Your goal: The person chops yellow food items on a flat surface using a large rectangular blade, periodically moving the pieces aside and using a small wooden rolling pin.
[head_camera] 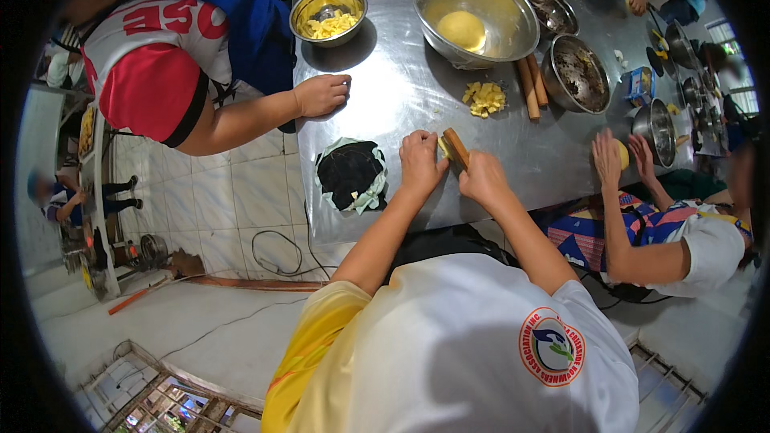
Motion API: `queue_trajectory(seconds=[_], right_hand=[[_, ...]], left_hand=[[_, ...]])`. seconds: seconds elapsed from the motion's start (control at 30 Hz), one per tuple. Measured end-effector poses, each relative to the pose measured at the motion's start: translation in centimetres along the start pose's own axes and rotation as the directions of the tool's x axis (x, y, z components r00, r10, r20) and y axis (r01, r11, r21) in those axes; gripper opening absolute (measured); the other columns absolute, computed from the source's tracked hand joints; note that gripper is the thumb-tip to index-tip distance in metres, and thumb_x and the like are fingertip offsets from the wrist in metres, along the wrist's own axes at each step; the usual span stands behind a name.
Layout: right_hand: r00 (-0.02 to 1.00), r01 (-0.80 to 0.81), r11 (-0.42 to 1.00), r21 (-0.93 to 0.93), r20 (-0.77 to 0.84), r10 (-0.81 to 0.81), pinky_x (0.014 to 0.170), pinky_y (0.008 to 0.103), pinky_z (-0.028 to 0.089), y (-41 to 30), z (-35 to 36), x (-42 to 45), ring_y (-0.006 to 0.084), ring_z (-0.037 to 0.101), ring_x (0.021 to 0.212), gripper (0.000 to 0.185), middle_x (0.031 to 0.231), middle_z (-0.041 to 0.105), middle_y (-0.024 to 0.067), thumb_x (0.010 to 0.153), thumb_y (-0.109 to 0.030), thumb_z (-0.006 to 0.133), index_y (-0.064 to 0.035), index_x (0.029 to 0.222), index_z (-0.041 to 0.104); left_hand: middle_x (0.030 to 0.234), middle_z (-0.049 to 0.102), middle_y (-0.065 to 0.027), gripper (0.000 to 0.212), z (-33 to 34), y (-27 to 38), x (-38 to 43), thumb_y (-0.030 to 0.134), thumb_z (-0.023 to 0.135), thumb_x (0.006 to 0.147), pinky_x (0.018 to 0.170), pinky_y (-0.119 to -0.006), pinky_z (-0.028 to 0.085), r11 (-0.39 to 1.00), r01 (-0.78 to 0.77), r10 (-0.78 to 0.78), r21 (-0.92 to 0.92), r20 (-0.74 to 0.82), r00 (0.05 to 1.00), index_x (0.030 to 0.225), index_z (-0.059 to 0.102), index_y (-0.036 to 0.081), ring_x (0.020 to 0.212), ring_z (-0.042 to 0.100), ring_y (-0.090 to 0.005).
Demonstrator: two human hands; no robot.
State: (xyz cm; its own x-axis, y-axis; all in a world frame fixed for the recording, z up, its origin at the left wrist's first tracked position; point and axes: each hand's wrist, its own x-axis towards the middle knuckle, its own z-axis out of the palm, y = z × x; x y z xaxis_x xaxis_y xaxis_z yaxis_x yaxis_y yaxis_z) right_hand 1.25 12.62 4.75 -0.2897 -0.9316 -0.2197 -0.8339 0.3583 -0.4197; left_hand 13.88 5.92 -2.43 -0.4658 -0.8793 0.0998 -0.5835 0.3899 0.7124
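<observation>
Near the table's front edge, my left hand (419, 159) has its fingers bent against a small yellow piece of food (444, 147). My right hand (484, 175) grips a brown wooden tool handle (456, 148) that stands right beside this piece. Any blade under the handle is hidden. Beyond my hands lies a pile of yellow chunks (484, 99) on the metal. Left of my left hand is a black cloth (351, 174) with a pale green, ruffled rim.
A large steel bowl (433, 48) holds a yellow dough ball (462, 31). Two wooden rolling pins (529, 89) lie near a stained bowl (576, 72). A smaller bowl (328, 42) contains yellow pieces. One person's hand (323, 95) rests at left; another person's hands (607, 159) hold dough at right.
</observation>
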Motion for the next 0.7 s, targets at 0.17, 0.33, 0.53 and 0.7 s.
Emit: queue_trajectory(seconds=[0.17, 0.33, 0.53, 0.7], right_hand=[[0.999, -0.024, 0.999, -0.024, 0.046, 0.025, 0.074, 0.0482, 0.050, -0.1, -0.4, -1.4, 0.0437, 0.062, 0.079, 0.019, 0.081, 0.062, 0.0283, 0.069, -0.007, 0.065, 0.0056, 0.082, 0.061], [0.997, -0.068, 0.998, -0.003, 0.040, 0.068, 0.075, 0.0490, 0.049, 1.4, 0.3, -2.7, 0.0450, 0.061, 0.080, 0.019, 0.082, 0.062, 0.0296, 0.069, -0.007, 0.065, 0.0063, 0.081, 0.060], [0.990, -0.074, 0.997, -0.005, 0.123, 0.074, 0.076, 0.0490, 0.049, 2.0, -1.8, -5.1, 0.0444, 0.061, 0.082, 0.020, 0.081, 0.061, 0.0297, 0.071, -0.010, 0.064, 0.0056, 0.083, 0.060], [0.997, 0.038, 0.995, 0.089, -0.069, -0.032, 0.073, 0.0474, 0.048, 2.9, -2.8, -4.1, 0.0424, 0.062, 0.083, 0.019, 0.083, 0.063, 0.0253, 0.073, -0.011, 0.062, 0.0004, 0.088, 0.061]], left_hand=[[0.113, 0.052, -0.0144, 0.058, 0.1, -0.1, -0.2, 0.013, 0.079, 0.061, 0.089, -0.043, 0.039, 0.999, -0.031, 0.032, 0.014, -0.020, 0.999, 0.114, 0.060, 0.003, 0.107, 0.047, -0.0331], [0.113, 0.052, -0.0143, 0.059, 0.1, 0.0, -0.1, 0.015, 0.078, 0.062, 0.089, -0.044, 0.039, 0.999, -0.036, 0.036, 0.036, -0.010, 0.999, 0.116, 0.059, 0.003, 0.107, 0.047, -0.0333], [0.111, 0.053, -0.0131, 0.053, 0.4, 0.0, 0.0, 0.013, 0.075, 0.065, 0.087, -0.043, 0.040, 0.999, -0.034, 0.036, 0.034, -0.061, 0.998, 0.115, 0.059, 0.005, 0.105, 0.048, -0.0322], [0.100, 0.057, -0.0125, 0.036, 0.6, -1.3, 1.1, 0.007, 0.069, 0.069, 0.083, -0.041, 0.042, 0.996, -0.076, 0.073, -0.037, -0.086, 0.994, 0.105, 0.063, 0.007, 0.097, 0.053, -0.0318]])
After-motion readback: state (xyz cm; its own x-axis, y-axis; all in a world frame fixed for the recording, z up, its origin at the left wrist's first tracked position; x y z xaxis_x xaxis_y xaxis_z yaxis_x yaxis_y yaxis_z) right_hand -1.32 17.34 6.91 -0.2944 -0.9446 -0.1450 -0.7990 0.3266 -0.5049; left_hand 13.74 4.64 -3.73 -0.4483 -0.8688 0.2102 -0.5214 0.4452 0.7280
